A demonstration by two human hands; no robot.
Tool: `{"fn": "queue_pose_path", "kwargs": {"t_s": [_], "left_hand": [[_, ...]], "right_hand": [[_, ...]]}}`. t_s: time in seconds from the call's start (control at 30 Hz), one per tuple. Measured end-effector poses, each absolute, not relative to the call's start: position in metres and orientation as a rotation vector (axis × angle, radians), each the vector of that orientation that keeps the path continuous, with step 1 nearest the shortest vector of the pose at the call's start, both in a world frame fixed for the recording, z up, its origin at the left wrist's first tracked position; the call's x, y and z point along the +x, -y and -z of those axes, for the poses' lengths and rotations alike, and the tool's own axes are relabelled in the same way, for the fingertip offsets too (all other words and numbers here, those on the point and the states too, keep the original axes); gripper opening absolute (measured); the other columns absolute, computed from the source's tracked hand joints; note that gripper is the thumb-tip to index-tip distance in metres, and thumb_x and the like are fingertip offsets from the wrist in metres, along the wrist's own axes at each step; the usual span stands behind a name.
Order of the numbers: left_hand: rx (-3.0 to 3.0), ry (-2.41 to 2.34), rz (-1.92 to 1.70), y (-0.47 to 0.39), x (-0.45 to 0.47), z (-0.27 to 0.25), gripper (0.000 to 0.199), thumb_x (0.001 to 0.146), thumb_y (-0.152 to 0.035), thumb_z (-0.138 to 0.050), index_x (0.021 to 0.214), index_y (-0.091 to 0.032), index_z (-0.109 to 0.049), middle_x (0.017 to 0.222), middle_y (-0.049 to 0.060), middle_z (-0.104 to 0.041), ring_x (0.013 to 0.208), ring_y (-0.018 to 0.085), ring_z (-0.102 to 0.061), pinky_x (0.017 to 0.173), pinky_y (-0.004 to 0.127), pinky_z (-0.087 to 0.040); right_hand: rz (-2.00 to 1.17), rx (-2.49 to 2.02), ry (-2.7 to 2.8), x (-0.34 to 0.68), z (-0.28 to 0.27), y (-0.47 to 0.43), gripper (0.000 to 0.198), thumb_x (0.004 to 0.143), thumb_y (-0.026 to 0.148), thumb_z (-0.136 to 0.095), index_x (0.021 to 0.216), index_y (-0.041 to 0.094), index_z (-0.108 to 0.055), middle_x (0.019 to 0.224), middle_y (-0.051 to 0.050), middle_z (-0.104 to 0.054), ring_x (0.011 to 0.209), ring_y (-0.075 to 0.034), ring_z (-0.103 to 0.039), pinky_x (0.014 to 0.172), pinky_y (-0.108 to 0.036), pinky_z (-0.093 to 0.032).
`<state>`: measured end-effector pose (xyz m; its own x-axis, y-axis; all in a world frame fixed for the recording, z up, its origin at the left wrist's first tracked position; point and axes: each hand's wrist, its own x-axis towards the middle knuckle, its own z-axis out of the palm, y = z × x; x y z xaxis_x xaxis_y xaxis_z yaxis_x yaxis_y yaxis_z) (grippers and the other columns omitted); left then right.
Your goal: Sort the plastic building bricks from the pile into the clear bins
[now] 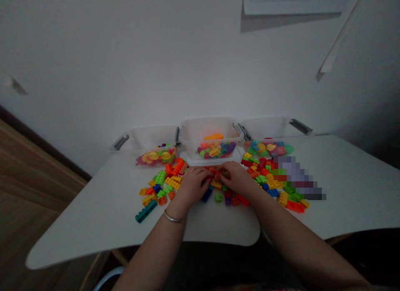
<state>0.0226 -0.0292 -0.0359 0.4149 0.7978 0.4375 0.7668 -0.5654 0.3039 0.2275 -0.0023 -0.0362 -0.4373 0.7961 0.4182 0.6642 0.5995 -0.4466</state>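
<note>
Both hands meet over a spread of plastic toy bricks at the middle of the table. My left hand (194,183), with a bangle at its wrist, has its fingers curled around a red toy brick (206,179), mostly covered by them. From the right, my right hand (236,177) pinches a small orange toy brick (217,176) with thumb and fingertips; its shape is partly hidden. Just below the hands lie a blue brick (206,194), a green brick (218,197) and a purple brick (228,201).
Behind the hands stands a clear bin (211,123) with bricks inside. A left bin (153,134) and a right bin (265,126) hold more coloured pieces. Loose bricks lie on both sides, including a long teal brick (146,211). A blurred patch (296,176) covers something right. The wall (140,66) rises behind.
</note>
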Motion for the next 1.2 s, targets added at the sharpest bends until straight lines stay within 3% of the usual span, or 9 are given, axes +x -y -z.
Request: {"fn": "queue_pose_path", "kwargs": {"t_s": [0.2, 0.4, 0.63, 0.9, 1.07, 1.2], "left_hand": [[2.505, -1.626, -0.867, 0.029, 0.021, 0.037, 0.019, 0.085, -0.017, -0.06, 0.101, -0.02, -0.07, 0.104, 0.007, -0.071, 0.102, 0.026, -0.06, 0.096, 0.046, -0.047], [2.446, -1.733, -0.953, 0.027, 0.018, 0.04, 0.022, 0.084, -0.015, -0.057, 0.102, -0.019, -0.069, 0.107, 0.008, -0.069, 0.105, 0.026, -0.058, 0.098, 0.046, -0.046], [2.441, -1.713, -0.994, 0.027, 0.017, 0.041, 0.023, 0.085, -0.016, -0.055, 0.103, -0.02, -0.068, 0.109, 0.008, -0.068, 0.106, 0.026, -0.058, 0.099, 0.047, -0.046], [2.464, -1.662, -1.009, 0.025, 0.017, 0.042, 0.022, 0.085, -0.016, -0.055, 0.102, -0.02, -0.068, 0.109, 0.008, -0.068, 0.106, 0.025, -0.058, 0.098, 0.047, -0.046], [2.478, -1.669, -0.973, 0.026, 0.018, 0.04, 0.019, 0.086, -0.017, -0.055, 0.099, -0.02, -0.07, 0.105, 0.008, -0.068, 0.104, 0.025, -0.059, 0.097, 0.047, -0.046], [2.524, -1.607, -0.929, 0.027, 0.018, 0.039, 0.016, 0.085, -0.016, -0.058, 0.094, -0.02, -0.071, 0.103, 0.007, -0.07, 0.103, 0.026, -0.058, 0.095, 0.046, -0.046]], "right_hand": [[-0.367, -1.078, 2.052, 0.226, 0.035, 0.001, 0.01, 0.076, 0.015, -0.055, 0.079, 0.023, -0.049, 0.081, -0.002, -0.058, 0.076, -0.019, -0.056, 0.07, -0.033, -0.046], [-0.305, -0.86, 1.793, 0.234, 0.01, -0.013, 0.005, 0.081, 0.02, -0.054, 0.083, 0.023, -0.051, 0.083, -0.004, -0.059, 0.08, -0.019, -0.06, 0.071, -0.033, -0.052], [-0.008, -0.974, 1.67, 0.25, -0.047, -0.039, 0.006, 0.087, 0.024, -0.051, 0.091, 0.023, -0.056, 0.098, -0.007, -0.063, 0.091, -0.02, -0.061, 0.08, -0.034, -0.054], [0.019, -1.207, 1.841, 0.237, -0.05, -0.078, 0.019, 0.088, 0.022, -0.047, 0.092, 0.018, -0.065, 0.096, -0.009, -0.069, 0.083, -0.02, -0.064, 0.082, -0.035, -0.051], [0.122, -1.411, 2.187, 0.224, -0.045, -0.076, 0.037, 0.096, 0.027, -0.039, 0.085, 0.015, -0.071, 0.087, -0.015, -0.073, 0.088, -0.029, -0.066, 0.092, -0.046, -0.044], [0.206, -1.4, 2.205, 0.224, -0.041, -0.073, 0.044, 0.098, 0.031, -0.035, 0.083, 0.014, -0.072, 0.086, -0.017, -0.073, 0.09, -0.031, -0.065, 0.093, -0.048, -0.042]]}}
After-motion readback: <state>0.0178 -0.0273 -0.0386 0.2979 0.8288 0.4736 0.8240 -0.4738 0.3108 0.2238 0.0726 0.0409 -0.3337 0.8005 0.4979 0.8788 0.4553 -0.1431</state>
